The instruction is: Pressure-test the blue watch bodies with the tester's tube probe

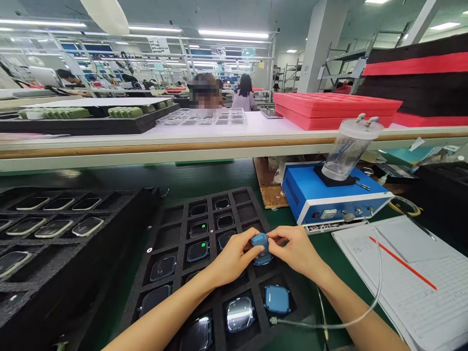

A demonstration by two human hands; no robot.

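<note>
Watch body [259, 239], blue: one, raised over the middle right of a compartmented black foam tray [180, 243]. Another stretch of blue casing shows directly beneath; whether it is a separate piece, cannot tell.

Left hand [236, 256]: thumb and forefinger gripping the watch body from its left side.

Right hand [295, 247]: thumb and fingertips pinching its right edge.

Contents of the tray, which lies on a dark green counter [226, 176]: dark-screened watches, two with a green lit mark, among them the lit watch [195, 253]; one blue watch [277, 299], back upward, near right; beside it, a watch with a glossy screen [240, 314].

Cable [314, 325], pale, connector end near the blue watch.

Second foam tray [120, 239], left: light-rimmed watch faces [54, 228] in rows.

Instrument box [329, 207], blue, beyond the right hand: bears a clear cylinder [338, 158], tilted in view, on a black pad.

Papers [427, 307], right: red stick [402, 263] across them.

Shelf [183, 148], above: red foam trays [325, 111]; clear plastic tray [234, 117].
</note>
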